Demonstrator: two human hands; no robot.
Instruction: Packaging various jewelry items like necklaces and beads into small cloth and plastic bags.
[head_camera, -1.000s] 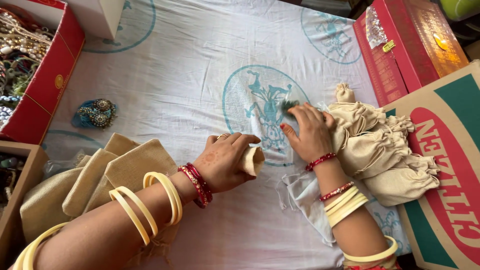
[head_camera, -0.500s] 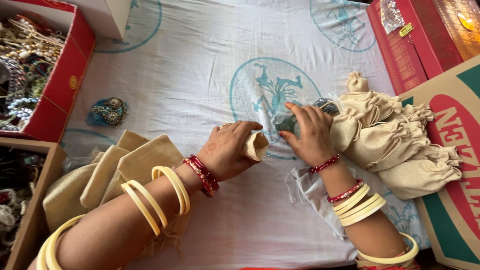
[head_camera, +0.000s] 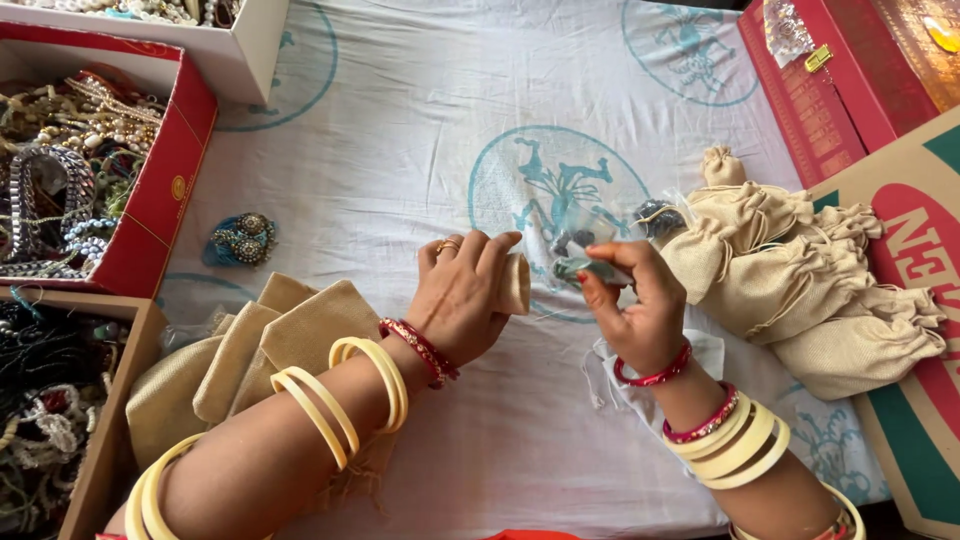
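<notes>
My left hand (head_camera: 462, 292) grips a small beige cloth pouch (head_camera: 514, 283) just above the white printed sheet (head_camera: 420, 120). My right hand (head_camera: 632, 305) pinches a clear plastic packet (head_camera: 590, 250) with dark green jewellery inside, held close to the pouch's right side. Both wrists carry red and cream bangles. The pouch's mouth is hidden behind my left fingers.
A heap of filled beige drawstring pouches (head_camera: 800, 275) lies at the right, on a cardboard box (head_camera: 920, 200). Flat empty pouches (head_camera: 250, 350) lie under my left forearm. A blue jewellery piece (head_camera: 238, 240) sits on the sheet. Red box (head_camera: 165, 170) and brown box (head_camera: 110, 430) of jewellery stand left.
My right hand has lifted the plastic packet off the sheet beside the pouch heap and brought it toward the pouch. The left hand kept its hold on the pouch.
</notes>
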